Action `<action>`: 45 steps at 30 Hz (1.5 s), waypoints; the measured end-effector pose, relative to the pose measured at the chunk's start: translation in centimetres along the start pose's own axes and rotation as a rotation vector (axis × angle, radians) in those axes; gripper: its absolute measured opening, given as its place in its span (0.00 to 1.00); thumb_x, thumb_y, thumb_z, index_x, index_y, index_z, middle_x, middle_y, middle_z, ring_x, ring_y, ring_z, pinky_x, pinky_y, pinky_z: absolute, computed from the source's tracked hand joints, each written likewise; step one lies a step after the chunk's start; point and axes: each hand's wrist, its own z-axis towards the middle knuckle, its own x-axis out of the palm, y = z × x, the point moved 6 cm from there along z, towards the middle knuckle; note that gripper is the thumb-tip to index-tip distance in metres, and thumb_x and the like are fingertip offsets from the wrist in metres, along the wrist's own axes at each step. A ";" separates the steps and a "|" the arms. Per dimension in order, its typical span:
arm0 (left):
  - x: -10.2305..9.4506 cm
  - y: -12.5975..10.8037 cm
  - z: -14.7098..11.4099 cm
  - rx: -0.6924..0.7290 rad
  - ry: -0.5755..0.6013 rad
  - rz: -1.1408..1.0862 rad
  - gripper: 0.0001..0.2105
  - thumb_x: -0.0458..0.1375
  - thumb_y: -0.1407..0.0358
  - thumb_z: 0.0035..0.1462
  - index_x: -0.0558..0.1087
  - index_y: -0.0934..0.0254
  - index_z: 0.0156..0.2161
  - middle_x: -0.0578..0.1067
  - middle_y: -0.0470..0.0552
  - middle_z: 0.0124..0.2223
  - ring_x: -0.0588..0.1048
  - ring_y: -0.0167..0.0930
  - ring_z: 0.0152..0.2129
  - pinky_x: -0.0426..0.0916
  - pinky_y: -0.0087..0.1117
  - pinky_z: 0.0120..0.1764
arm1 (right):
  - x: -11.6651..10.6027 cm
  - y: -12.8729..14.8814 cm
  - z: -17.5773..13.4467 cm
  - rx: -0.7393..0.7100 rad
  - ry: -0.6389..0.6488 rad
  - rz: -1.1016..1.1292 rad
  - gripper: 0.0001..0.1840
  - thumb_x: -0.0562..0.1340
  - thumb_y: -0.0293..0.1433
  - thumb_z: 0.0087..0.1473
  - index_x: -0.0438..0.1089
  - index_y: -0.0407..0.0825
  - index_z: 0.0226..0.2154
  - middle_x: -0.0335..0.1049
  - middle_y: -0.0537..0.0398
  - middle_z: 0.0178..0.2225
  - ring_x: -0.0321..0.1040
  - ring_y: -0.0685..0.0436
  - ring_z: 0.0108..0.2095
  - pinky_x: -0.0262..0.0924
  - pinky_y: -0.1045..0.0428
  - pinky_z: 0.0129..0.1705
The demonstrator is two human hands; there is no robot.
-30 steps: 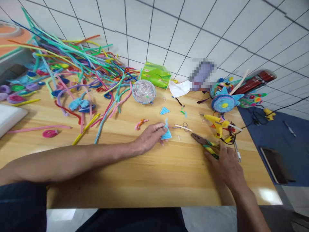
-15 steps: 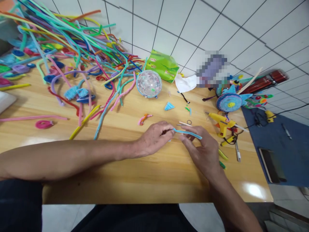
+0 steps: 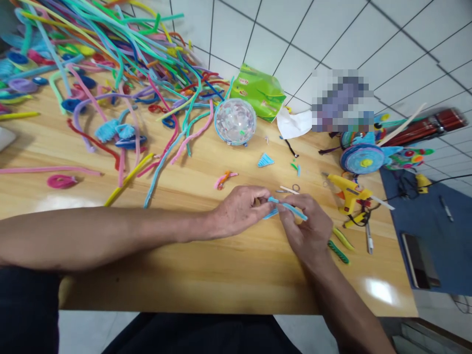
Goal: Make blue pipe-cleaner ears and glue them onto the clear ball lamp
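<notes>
A light-blue pipe cleaner (image 3: 295, 211) runs between my two hands above the front of the wooden table. My left hand (image 3: 241, 210) pinches its left part, where a folded blue piece shows just below the fingertips. My right hand (image 3: 308, 228) closes thumb and fingers on it near the middle, and its free end sticks out over the forefinger. Just beyond the hands lie scissors (image 3: 283, 191), partly covered by my right hand. A small blue striped triangle (image 3: 265, 160) of pipe cleaner rests farther back.
Loose coloured pipe cleaners (image 3: 147, 64) heap at the back left. A clear dome (image 3: 235, 121) stands before a green packet (image 3: 258, 93). To the right are a yellow glue gun (image 3: 346, 191), a blue round craft piece (image 3: 363, 158) and a green twisted piece (image 3: 338, 252).
My right hand has moved in to meet the left and now grips the pipe cleaner nearer its middle. The folded blue piece under my left fingers shows more. The view has shifted slightly.
</notes>
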 end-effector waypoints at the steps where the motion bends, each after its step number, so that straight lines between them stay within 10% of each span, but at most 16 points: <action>1: 0.1 0.1 0.0 -0.008 0.005 -0.014 0.12 0.59 0.60 0.67 0.75 0.66 0.34 0.70 0.44 0.28 0.65 0.26 0.27 0.58 0.27 0.30 | 0.0 -0.1 -0.1 0.008 -0.006 0.007 0.11 0.68 0.24 0.63 0.74 0.56 0.44 0.82 0.57 0.35 0.79 0.44 0.33 0.75 0.48 0.38; 15: 0.4 1.4 -0.2 -0.204 0.053 -0.160 0.15 0.56 0.60 0.66 0.85 0.63 0.43 0.80 0.48 0.35 0.71 0.27 0.29 0.67 0.27 0.33 | 0.1 -1.8 -1.4 0.054 -0.070 0.015 0.14 0.68 0.21 0.59 0.74 0.56 0.43 0.82 0.56 0.37 0.82 0.42 0.37 0.78 0.44 0.42; 25: 0.0 0.7 0.3 -0.083 -0.020 -0.136 0.10 0.60 0.65 0.60 0.80 0.66 0.31 0.76 0.45 0.27 0.69 0.25 0.26 0.62 0.26 0.32 | 0.4 0.3 -0.4 -0.062 0.007 -0.062 0.15 0.68 0.20 0.59 0.75 0.56 0.43 0.83 0.55 0.37 0.80 0.42 0.38 0.75 0.46 0.43; 32: -0.3 -0.1 -0.2 -0.043 -0.042 -0.083 0.12 0.59 0.62 0.61 0.82 0.67 0.34 0.77 0.47 0.28 0.70 0.26 0.26 0.61 0.27 0.31 | 0.9 -2.9 -0.6 0.452 0.026 0.262 0.06 0.66 0.28 0.61 0.75 0.53 0.32 0.80 0.57 0.33 0.79 0.42 0.37 0.74 0.46 0.42; 39: -0.2 0.2 -0.2 -0.064 -0.048 -0.069 0.11 0.58 0.65 0.58 0.75 0.65 0.26 0.72 0.45 0.24 0.67 0.25 0.25 0.59 0.27 0.29 | 0.5 0.0 0.2 0.122 0.002 0.038 0.08 0.70 0.24 0.58 0.76 0.55 0.35 0.82 0.55 0.38 0.78 0.41 0.39 0.73 0.42 0.46; 45: -0.5 0.1 0.1 -0.047 -0.089 -0.225 0.12 0.62 0.57 0.58 0.81 0.66 0.34 0.76 0.46 0.28 0.68 0.25 0.26 0.62 0.27 0.31 | 1.8 -4.3 -1.0 0.561 -0.074 0.391 0.08 0.67 0.30 0.60 0.72 0.52 0.28 0.77 0.58 0.31 0.74 0.45 0.31 0.69 0.49 0.34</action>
